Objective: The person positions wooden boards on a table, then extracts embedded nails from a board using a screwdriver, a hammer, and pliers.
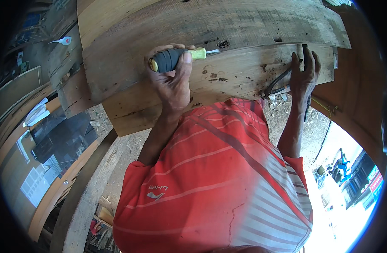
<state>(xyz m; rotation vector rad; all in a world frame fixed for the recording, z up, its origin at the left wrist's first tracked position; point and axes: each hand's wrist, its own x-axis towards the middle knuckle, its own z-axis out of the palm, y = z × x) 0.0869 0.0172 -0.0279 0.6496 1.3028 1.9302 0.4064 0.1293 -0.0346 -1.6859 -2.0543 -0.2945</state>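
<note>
My left hand [172, 80] is wrapped round a screwdriver [167, 60] with a yellow handle bound in dark tape. Its short metal blade [212, 51] points right, over the seam between two worn boards. Farther right, my right hand [305, 74] has its thumb and fingers around a dark, bar-like tool [305, 52] at the near board. A curved dark metal piece [279, 79] runs from that hand down to the board's near edge; whether the two are one tool I cannot tell. The near board [240, 69] has dark pits and loose crumbs on its face.
A wider grey board [159, 46] lies beyond the near one. A small white bottle [65, 41] stands at the far left. Left of me are a glossy dark panel [64, 135] and a long timber beam [92, 194]. A brown curved panel [353, 84] rises at the right.
</note>
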